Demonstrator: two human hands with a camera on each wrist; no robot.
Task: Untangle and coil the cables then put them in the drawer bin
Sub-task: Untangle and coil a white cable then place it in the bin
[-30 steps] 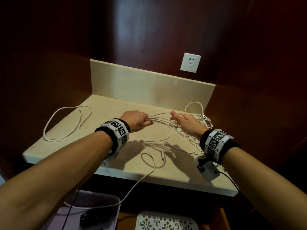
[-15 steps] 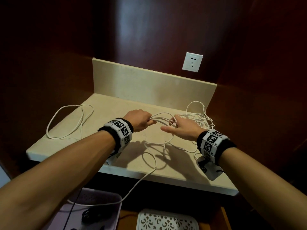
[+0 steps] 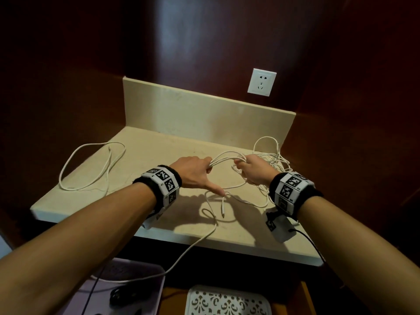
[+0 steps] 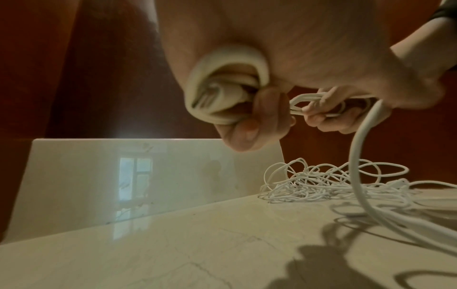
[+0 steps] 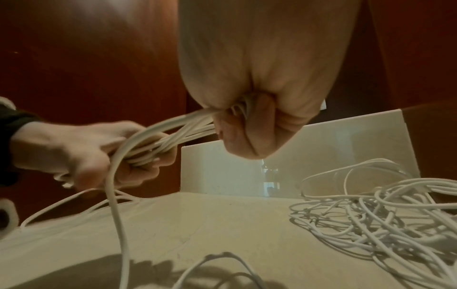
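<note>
A bundle of white cable loops [image 3: 225, 156] stretches between my two hands above the beige countertop [image 3: 159, 146]. My left hand [image 3: 195, 171] has its fingers curled round one end of the loops [image 4: 222, 91], thumb stretched out toward the counter. My right hand [image 3: 254, 171] grips the other end in a fist [image 5: 247, 127]. One strand [image 3: 193, 244] trails off the counter's front edge into the purple bin [image 3: 145, 276] below. A tangle of thin white cables [image 3: 275, 160] lies behind my right hand, also in the wrist views [image 5: 383, 211].
Another loose white cable [image 3: 91, 167] lies in a long loop on the counter's left side. A wall socket [image 3: 261, 82] sits above the backsplash. Below the counter, a white patterned basket [image 3: 227, 301] stands beside the purple bin, which holds a dark item.
My right hand, stretched open half a second ago, has closed on the cable loops close to my left hand. My left hand keeps its hold and its thumb has swung outward.
</note>
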